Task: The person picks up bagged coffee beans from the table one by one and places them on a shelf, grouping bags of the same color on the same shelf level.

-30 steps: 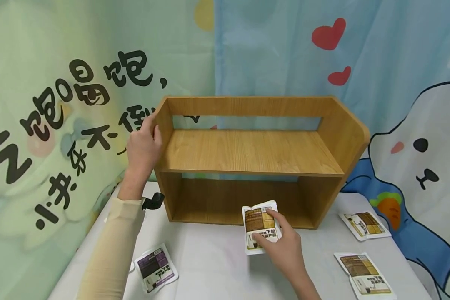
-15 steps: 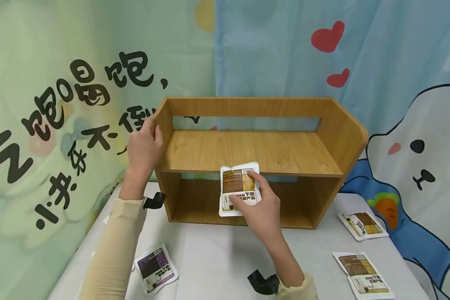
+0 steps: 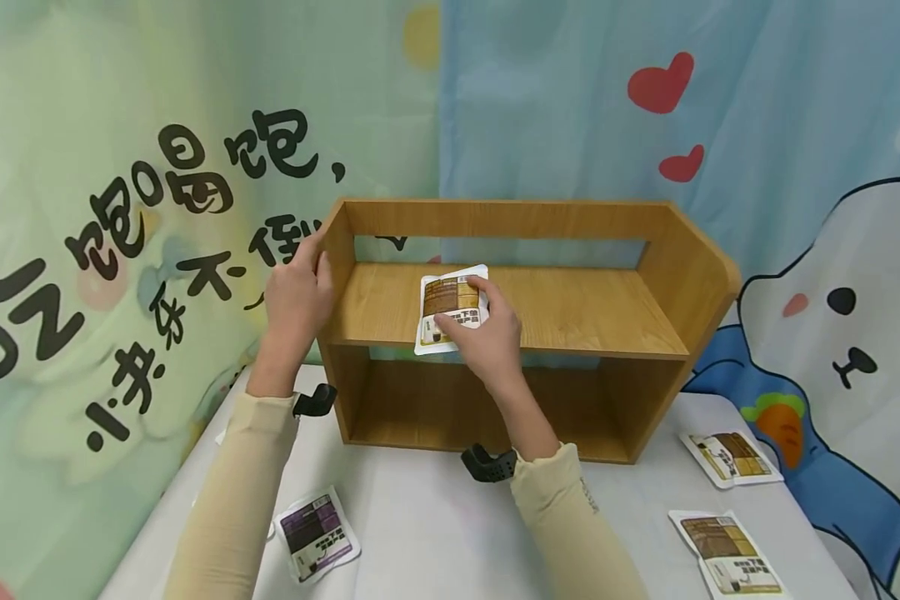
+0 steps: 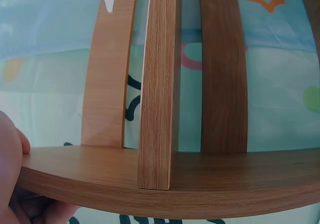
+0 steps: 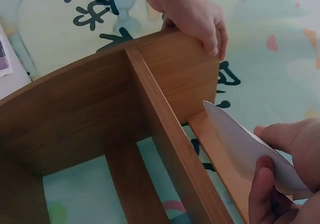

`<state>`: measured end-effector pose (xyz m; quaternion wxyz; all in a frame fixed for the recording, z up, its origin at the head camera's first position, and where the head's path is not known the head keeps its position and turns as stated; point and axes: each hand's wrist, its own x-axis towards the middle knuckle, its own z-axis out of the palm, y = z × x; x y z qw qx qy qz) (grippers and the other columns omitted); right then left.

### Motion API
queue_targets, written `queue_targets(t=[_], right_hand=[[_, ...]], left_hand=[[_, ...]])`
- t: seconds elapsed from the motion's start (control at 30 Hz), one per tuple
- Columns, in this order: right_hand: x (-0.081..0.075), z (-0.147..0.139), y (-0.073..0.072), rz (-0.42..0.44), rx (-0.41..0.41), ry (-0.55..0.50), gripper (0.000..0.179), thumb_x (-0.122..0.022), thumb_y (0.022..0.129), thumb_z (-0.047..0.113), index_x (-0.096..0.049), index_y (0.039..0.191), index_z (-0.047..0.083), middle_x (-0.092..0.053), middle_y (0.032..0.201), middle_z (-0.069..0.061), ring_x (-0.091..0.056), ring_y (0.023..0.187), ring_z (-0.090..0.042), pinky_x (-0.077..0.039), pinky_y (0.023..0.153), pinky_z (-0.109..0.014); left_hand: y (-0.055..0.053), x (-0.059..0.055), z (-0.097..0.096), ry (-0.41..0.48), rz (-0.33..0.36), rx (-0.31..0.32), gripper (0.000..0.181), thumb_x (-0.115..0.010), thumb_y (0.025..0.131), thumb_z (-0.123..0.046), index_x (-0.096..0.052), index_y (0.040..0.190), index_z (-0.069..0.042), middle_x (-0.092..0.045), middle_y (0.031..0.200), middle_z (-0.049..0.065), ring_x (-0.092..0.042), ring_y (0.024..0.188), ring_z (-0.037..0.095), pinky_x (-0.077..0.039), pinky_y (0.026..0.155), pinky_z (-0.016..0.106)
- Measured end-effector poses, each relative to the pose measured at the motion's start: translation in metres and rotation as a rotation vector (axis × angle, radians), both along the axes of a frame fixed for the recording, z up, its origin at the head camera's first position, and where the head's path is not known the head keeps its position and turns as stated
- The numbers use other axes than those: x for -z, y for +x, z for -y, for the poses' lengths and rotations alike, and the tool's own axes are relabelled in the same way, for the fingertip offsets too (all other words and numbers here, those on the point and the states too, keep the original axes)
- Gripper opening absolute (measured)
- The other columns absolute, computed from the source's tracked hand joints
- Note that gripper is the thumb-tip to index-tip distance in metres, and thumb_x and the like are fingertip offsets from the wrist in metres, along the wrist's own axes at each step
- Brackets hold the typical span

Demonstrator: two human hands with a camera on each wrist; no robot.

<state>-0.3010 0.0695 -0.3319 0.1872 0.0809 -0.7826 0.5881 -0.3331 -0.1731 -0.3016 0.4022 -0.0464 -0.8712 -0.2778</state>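
Observation:
My right hand (image 3: 489, 337) pinches a white-edged flat pouch with a brown and yellow label (image 3: 450, 304) by its right side. In the head view the pouch hangs in front of the upper shelf of a two-tier wooden rack (image 3: 570, 312). Seen from the right wrist, the pouch (image 5: 240, 139) shows its pale back, thumb and fingers on opposite faces. My left hand (image 3: 300, 292) grips the upper edge of the rack's left side panel; in the right wrist view that left hand (image 5: 192, 21) has its fingers over the panel edge. Part of its fingers is hidden behind the wood.
A purple-labelled pouch (image 3: 317, 533) lies on the white table (image 3: 420, 533) at the front left, partly over another white edge. Two brown-labelled pouches lie at the right, a farther pouch (image 3: 731, 458) and a nearer pouch (image 3: 729, 554). Printed curtains (image 3: 540, 108) hang behind the rack.
My right hand has lifted the pouch up and to the left, from in front of the lower shelf to the upper shelf. My left hand keeps its grip on the side panel.

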Motion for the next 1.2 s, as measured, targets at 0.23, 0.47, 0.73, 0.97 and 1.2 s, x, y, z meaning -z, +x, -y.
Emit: queue_targets(t=[0.23,0.47,0.73,0.97,1.2], right_hand=[[-0.006,0.025,-0.021,0.05,-0.006,0.038,0.061,-0.078,0.081,0.02,-0.052,0.135,0.01,-0.059,0.112,-0.013,-0.06,0.079,-0.023,-0.051,0.062,-0.03],[-0.018,0.046,-0.04,0.067,-0.003,0.074,0.057,-0.075,0.084,0.02,-0.053,0.135,0.009,-0.059,0.114,-0.014,-0.059,0.084,-0.023,-0.051,0.065,-0.032],[-0.026,0.061,-0.058,0.089,0.034,0.1,0.057,-0.076,0.084,0.02,-0.053,0.134,0.008,-0.06,0.115,-0.016,-0.057,0.096,-0.027,-0.05,0.076,-0.036],[-0.024,0.069,-0.066,0.122,0.029,0.126,0.057,-0.075,0.083,0.022,-0.052,0.134,0.008,-0.059,0.115,-0.015,-0.057,0.097,-0.027,-0.05,0.077,-0.035],[-0.022,0.072,-0.07,0.159,0.061,0.239,0.061,-0.076,0.083,0.024,-0.052,0.137,0.008,-0.058,0.123,-0.015,-0.055,0.106,-0.029,-0.047,0.085,-0.038]], left_hand=[[0.002,0.011,0.001,0.006,0.012,0.005,0.037,-0.047,0.102,-0.018,-0.055,0.137,-0.012,-0.068,0.079,0.02,-0.048,0.046,0.026,-0.034,0.044,0.036],[0.001,0.01,0.003,0.006,-0.001,-0.011,0.037,-0.046,0.102,-0.019,-0.056,0.136,-0.011,-0.068,0.081,0.021,-0.05,0.046,0.026,-0.035,0.043,0.036],[-0.002,0.005,0.003,-0.002,-0.018,-0.009,0.036,-0.047,0.101,-0.018,-0.056,0.136,-0.011,-0.069,0.084,0.021,-0.05,0.046,0.026,-0.035,0.043,0.036],[-0.004,0.003,0.003,-0.01,-0.028,-0.015,0.036,-0.048,0.101,-0.017,-0.057,0.135,-0.01,-0.07,0.097,0.021,-0.054,0.048,0.028,-0.038,0.044,0.037],[-0.003,0.002,0.003,-0.005,-0.015,-0.02,0.036,-0.047,0.101,-0.018,-0.056,0.135,-0.011,-0.07,0.098,0.021,-0.058,0.051,0.029,-0.039,0.045,0.038]])
